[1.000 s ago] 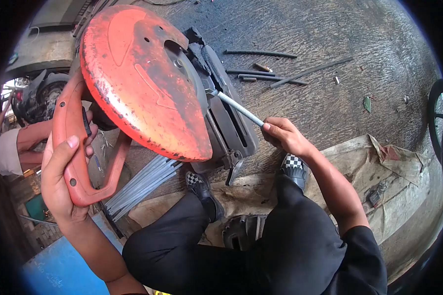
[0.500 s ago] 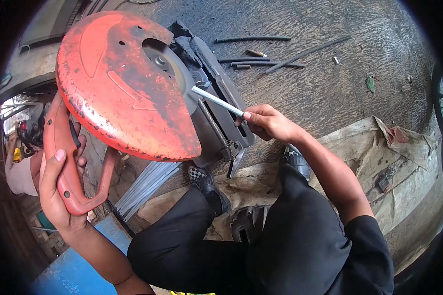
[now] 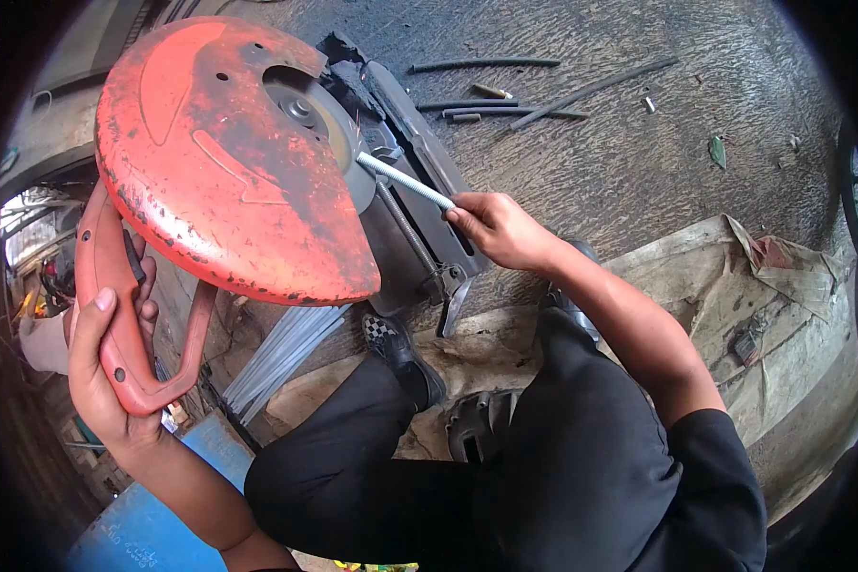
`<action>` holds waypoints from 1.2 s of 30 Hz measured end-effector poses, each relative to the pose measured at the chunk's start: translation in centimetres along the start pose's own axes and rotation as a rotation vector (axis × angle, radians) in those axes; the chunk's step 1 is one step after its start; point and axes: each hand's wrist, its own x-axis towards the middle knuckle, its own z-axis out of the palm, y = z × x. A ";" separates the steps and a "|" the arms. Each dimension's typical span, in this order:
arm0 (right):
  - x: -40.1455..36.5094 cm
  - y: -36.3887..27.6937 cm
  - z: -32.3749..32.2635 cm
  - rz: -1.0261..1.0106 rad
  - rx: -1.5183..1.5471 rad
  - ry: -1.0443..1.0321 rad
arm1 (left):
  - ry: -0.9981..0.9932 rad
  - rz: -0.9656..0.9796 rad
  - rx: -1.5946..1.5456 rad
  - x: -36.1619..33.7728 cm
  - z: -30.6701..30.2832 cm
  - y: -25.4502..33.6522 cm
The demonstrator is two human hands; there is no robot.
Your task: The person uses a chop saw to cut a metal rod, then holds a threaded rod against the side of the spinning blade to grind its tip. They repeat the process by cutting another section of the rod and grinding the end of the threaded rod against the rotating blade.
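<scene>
My left hand [image 3: 114, 362] is wrapped round the red handle [image 3: 114, 315] of a cut-off saw, thumb on the near side. The saw's orange-red blade guard [image 3: 229, 191] is scuffed and blackened, and part of its grey cutting disc [image 3: 343, 143] shows at the guard's opening. In my right hand [image 3: 500, 229] is a threaded rod [image 3: 405, 179], pinched near one end between thumb and fingers. The rod's far end meets or lies very close to the disc's edge. Below it is the dark saw base [image 3: 419, 238] with its clamp screw [image 3: 405, 229].
Several dark rods and hoses [image 3: 543, 112] lie on the wet-looking floor beyond the saw. A bundle of grey rods [image 3: 281, 357] rests beside my shoe. Dirty sacking [image 3: 677, 276] spreads at right, and a blue surface [image 3: 162, 505] is at lower left. Another person [image 3: 46, 338] is at far left.
The saw guard and handle appear slightly further left in view. My right hand has shifted left with the threaded rod, whose far end remains at the disc.
</scene>
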 end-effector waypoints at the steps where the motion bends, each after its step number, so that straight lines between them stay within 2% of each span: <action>1: 0.0 -0.5 -0.2 0.001 0.000 -0.002 | 0.002 -0.002 0.000 -0.1 0.1 0.0; 6: 0.1 -1.0 -0.4 -0.069 -0.206 0.058 | 0.017 -0.008 -0.034 -0.1 0.4 0.0; 13: 0.3 0.3 0.2 -0.159 -0.270 0.125 | 0.036 0.004 -0.027 -0.2 0.7 0.0; 15: 0.4 0.6 0.4 -0.231 -0.416 0.202 | 0.021 0.011 -0.015 -0.1 0.5 0.0; 22: -0.3 -0.2 0.1 -0.216 -0.652 0.170 | 0.046 0.003 -0.020 -0.2 0.6 0.0; 25: -0.7 -0.6 -0.7 -0.283 -0.614 0.240 | 0.046 -0.008 -0.027 -0.3 0.4 0.0; 27: -0.6 -0.6 -1.6 0.105 -0.229 0.178 | 0.049 0.022 -0.042 -0.2 0.7 -0.1; 28: -0.4 0.0 -2.1 0.103 -0.229 0.175 | 0.052 0.023 -0.042 -0.1 0.4 -0.1; 30: -0.1 1.0 -2.9 0.270 0.168 -0.078 | -0.068 0.011 0.057 0.1 0.1 -0.1; 31: -0.4 0.4 -3.3 0.280 0.274 -0.133 | -0.065 0.010 0.060 -0.1 0.4 0.0; 33: -0.3 0.0 -3.4 0.309 0.285 -0.178 | 0.016 0.044 0.016 -0.5 1.5 0.1; 36: 0.0 -0.7 -3.2 0.375 0.422 -0.245 | -0.020 0.065 0.019 -0.4 1.0 -0.1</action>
